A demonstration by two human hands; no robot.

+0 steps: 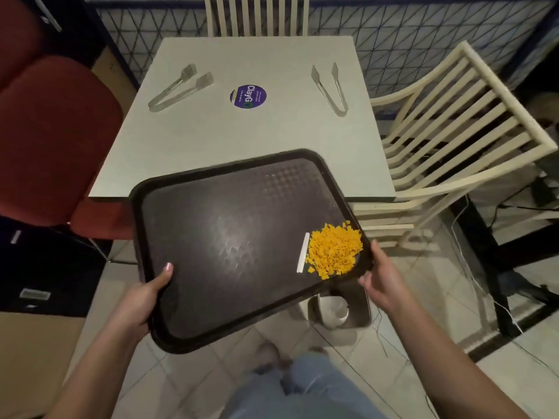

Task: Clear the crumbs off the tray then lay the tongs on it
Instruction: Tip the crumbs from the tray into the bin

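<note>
I hold a dark brown tray (223, 237) in the air in front of the table, tilted toward its right corner. My left hand (142, 300) grips its near left edge, thumb on top. My right hand (382, 282) grips the right corner. A heap of orange crumbs (334, 251) lies in that right corner, with a small white stick (303, 252) beside it. Two metal tongs lie on the white table (211, 140): one pair of tongs (178, 87) at the far left, the other pair of tongs (331, 87) at the far right.
A small bin (338, 309) stands on the tiled floor under the tray's right corner. A round purple sticker (248, 96) is on the table. A red chair (51, 140) is on the left, cream slatted chairs (447, 125) on the right and behind. Cables run across the floor at right.
</note>
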